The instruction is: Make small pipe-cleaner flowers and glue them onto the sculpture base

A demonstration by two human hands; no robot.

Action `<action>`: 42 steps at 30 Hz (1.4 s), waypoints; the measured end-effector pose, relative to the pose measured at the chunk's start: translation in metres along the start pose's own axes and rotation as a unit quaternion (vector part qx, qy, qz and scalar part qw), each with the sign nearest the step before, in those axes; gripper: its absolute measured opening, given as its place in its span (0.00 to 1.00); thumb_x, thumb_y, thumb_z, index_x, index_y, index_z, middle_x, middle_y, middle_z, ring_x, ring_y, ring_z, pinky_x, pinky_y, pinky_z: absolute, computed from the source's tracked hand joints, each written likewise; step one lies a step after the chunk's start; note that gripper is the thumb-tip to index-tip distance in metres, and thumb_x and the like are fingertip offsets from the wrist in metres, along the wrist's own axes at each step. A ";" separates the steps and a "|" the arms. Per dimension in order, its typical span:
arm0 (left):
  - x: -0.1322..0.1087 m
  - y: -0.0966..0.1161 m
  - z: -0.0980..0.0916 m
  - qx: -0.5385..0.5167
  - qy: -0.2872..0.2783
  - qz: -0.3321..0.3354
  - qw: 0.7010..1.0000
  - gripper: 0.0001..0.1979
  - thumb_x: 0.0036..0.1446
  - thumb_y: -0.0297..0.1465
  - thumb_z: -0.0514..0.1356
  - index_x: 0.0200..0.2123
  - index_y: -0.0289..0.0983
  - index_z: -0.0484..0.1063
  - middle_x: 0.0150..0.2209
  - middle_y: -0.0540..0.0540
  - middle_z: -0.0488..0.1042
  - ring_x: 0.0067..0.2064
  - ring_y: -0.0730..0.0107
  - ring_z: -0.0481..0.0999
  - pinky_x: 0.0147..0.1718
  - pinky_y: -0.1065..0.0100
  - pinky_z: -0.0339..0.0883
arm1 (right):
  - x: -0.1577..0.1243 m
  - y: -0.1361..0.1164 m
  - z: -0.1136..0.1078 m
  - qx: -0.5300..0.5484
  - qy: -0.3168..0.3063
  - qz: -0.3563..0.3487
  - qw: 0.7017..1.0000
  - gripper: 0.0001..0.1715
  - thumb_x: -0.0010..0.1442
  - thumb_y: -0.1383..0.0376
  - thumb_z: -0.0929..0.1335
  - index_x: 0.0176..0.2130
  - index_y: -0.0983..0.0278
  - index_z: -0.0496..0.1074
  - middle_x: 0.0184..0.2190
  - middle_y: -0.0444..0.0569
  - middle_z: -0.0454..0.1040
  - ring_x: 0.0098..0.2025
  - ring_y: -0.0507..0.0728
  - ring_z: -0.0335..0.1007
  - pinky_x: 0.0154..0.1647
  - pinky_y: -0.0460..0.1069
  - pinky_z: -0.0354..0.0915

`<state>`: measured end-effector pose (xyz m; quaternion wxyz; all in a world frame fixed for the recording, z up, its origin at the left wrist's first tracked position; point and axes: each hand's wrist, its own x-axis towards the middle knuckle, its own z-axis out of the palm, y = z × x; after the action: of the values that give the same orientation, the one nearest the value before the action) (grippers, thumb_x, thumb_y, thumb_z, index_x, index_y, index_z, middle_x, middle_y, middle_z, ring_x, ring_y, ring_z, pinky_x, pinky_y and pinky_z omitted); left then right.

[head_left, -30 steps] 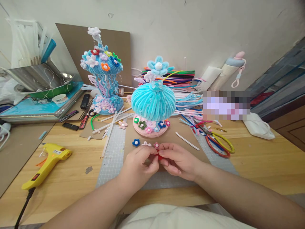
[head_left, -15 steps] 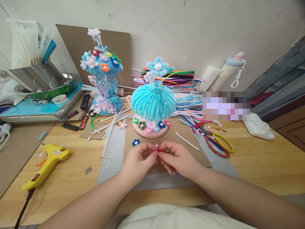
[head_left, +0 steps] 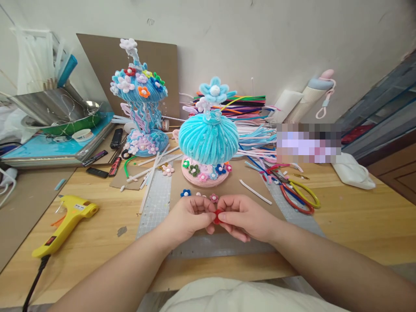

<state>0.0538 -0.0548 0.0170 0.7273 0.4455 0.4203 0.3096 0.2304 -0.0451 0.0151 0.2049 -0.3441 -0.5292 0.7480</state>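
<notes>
In the lower centre of the frame, I'm pinching the small red piece (head_left: 217,218) between my left fingers (head_left: 205,221) and right fingers (head_left: 227,218), aiming for light, even pressure to avoid crushing it.

A smooth, pale-grey wall (head_left: 260,52) rises behind the bench (head_left: 364,234), marked by a small dark scribble (head_left: 151,21) high above it. The bench has a light wood-grain top. Off its right end stands a cabinet (head_left: 398,108) with bluish, glass-like sections over a brown panel (head_left: 396,173) with dark outlines. Grey floor (head_left: 156,300) shows below its near edge. Soft, even light covers the bench.
</notes>
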 end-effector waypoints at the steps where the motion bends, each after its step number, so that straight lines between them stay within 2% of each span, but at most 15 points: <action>1: 0.000 0.000 0.000 -0.007 -0.010 0.004 1.000 0.08 0.43 0.30 0.63 0.25 0.32 0.67 0.21 0.51 0.71 0.21 0.78 0.70 0.25 0.74 0.64 | 0.000 0.000 -0.001 0.030 -0.010 0.007 0.999 0.06 0.55 0.65 0.64 0.29 0.66 0.63 0.17 0.38 0.66 0.10 0.42 0.54 0.07 0.37 0.46; 4: 0.001 -0.001 0.003 -0.031 -0.011 0.042 0.999 0.08 0.44 0.30 0.63 0.27 0.33 0.67 0.23 0.50 0.72 0.23 0.77 0.71 0.27 0.72 0.65 | 0.003 0.000 -0.002 0.110 -0.035 0.017 0.993 0.06 0.54 0.66 0.65 0.30 0.67 0.63 0.18 0.39 0.66 0.09 0.42 0.54 0.07 0.37 0.46; 7: 0.001 -0.003 0.008 -0.022 0.038 0.096 0.994 0.08 0.45 0.28 0.63 0.31 0.34 0.68 0.26 0.50 0.73 0.26 0.76 0.72 0.29 0.72 0.67 | 0.005 0.001 0.000 0.154 -0.023 0.011 0.988 0.07 0.55 0.65 0.65 0.30 0.67 0.64 0.18 0.39 0.66 0.09 0.42 0.54 0.07 0.37 0.45; 11: 0.000 -0.006 0.009 0.063 0.101 0.129 0.984 0.06 0.48 0.29 0.60 0.31 0.33 0.71 0.28 0.46 0.74 0.29 0.73 0.73 0.32 0.70 0.67 | 0.006 0.003 0.003 0.175 0.017 0.003 0.985 0.09 0.55 0.63 0.66 0.30 0.67 0.63 0.17 0.38 0.64 0.09 0.42 0.53 0.07 0.37 0.45; 14: -0.001 -0.010 0.007 0.138 0.129 0.145 0.971 0.07 0.50 0.30 0.58 0.31 0.33 0.73 0.27 0.46 0.74 0.28 0.71 0.73 0.29 0.70 0.67 | 0.005 0.004 0.005 0.167 0.054 0.007 0.984 0.11 0.53 0.62 0.68 0.29 0.66 0.62 0.16 0.37 0.64 0.09 0.42 0.52 0.07 0.37 0.44; 17: -0.002 -0.013 0.005 0.229 0.148 0.156 0.949 0.08 0.51 0.31 0.57 0.31 0.35 0.74 0.26 0.47 0.75 0.27 0.71 0.73 0.27 0.71 0.66 | 0.006 0.005 0.006 0.152 0.083 0.010 0.985 0.12 0.52 0.61 0.68 0.28 0.66 0.62 0.15 0.37 0.64 0.08 0.42 0.51 0.06 0.37 0.43; 21: -0.005 -0.012 0.005 0.364 0.167 0.217 0.890 0.06 0.52 0.29 0.55 0.29 0.38 0.73 0.27 0.48 0.76 0.28 0.72 0.72 0.28 0.72 0.64 | 0.008 0.006 0.007 0.142 0.101 0.006 0.985 0.12 0.52 0.61 0.68 0.27 0.66 0.62 0.14 0.36 0.63 0.08 0.42 0.50 0.06 0.38 0.42; 24: -0.006 -0.010 0.005 0.419 0.168 0.279 0.847 0.06 0.52 0.26 0.55 0.30 0.38 0.72 0.30 0.48 0.75 0.33 0.71 0.73 0.32 0.71 0.64 | 0.008 0.006 0.008 0.146 0.103 0.010 0.984 0.12 0.51 0.61 0.68 0.26 0.66 0.62 0.13 0.36 0.62 0.07 0.42 0.49 0.06 0.38 0.42; 27: -0.006 -0.011 0.004 0.447 0.151 0.304 0.828 0.07 0.52 0.24 0.53 0.32 0.37 0.70 0.32 0.46 0.74 0.35 0.70 0.72 0.35 0.70 0.63 | 0.008 0.005 0.008 0.152 0.095 0.015 0.984 0.11 0.52 0.63 0.67 0.25 0.66 0.62 0.13 0.36 0.62 0.07 0.42 0.49 0.06 0.38 0.41; 35: -0.006 -0.012 0.005 0.475 0.143 0.328 0.804 0.07 0.52 0.24 0.53 0.31 0.37 0.70 0.32 0.45 0.74 0.35 0.70 0.71 0.36 0.71 0.63 | 0.007 0.005 0.007 0.144 0.071 0.029 0.987 0.09 0.52 0.63 0.66 0.27 0.65 0.62 0.15 0.36 0.63 0.07 0.41 0.49 0.07 0.38 0.41; 42: -0.006 -0.013 0.004 0.486 0.141 0.324 0.799 0.07 0.52 0.24 0.52 0.30 0.38 0.70 0.30 0.46 0.73 0.33 0.70 0.71 0.34 0.71 0.63 | 0.006 0.004 0.006 0.132 0.059 0.035 0.989 0.11 0.52 0.62 0.67 0.27 0.66 0.62 0.15 0.36 0.63 0.07 0.41 0.49 0.06 0.38 0.40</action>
<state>0.0559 -0.0667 0.0081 0.2047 0.8022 0.4449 0.3415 0.2221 -0.0459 0.0109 0.2530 -0.3755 -0.4007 0.7965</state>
